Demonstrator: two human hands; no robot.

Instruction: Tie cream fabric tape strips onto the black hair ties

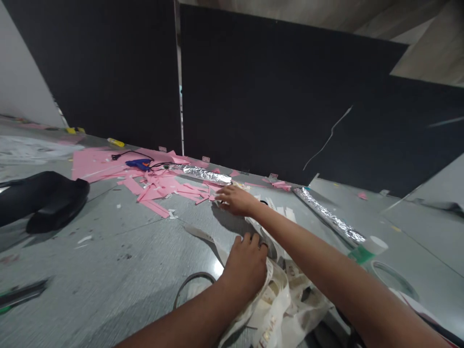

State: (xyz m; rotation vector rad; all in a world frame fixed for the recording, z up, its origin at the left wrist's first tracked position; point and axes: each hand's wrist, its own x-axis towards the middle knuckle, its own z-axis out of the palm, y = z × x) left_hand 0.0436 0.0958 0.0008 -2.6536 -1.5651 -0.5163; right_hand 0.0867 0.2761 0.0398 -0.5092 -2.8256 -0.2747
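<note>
My left hand (pixel 246 263) rests palm down on a crumpled white plastic bag (pixel 281 302) on the grey floor, its fingers curled against the bag. My right hand (pixel 235 199) reaches forward with the arm stretched across the bag. Its fingers are stretched out and touch small white strips (pixel 279 212) and pink paper scraps (pixel 170 186) beside a foil-wrapped stick (pixel 203 173). Whether the fingertips pinch anything is hidden.
A blue glue gun (pixel 139 164) with a black cord lies on pink paper at the back. A second foil-wrapped stick (pixel 328 215) lies to the right, near a clear bottle (pixel 366 249). Someone's black shoe (pixel 54 203) is at the left. Dark wall panels (pixel 271 92) stand behind.
</note>
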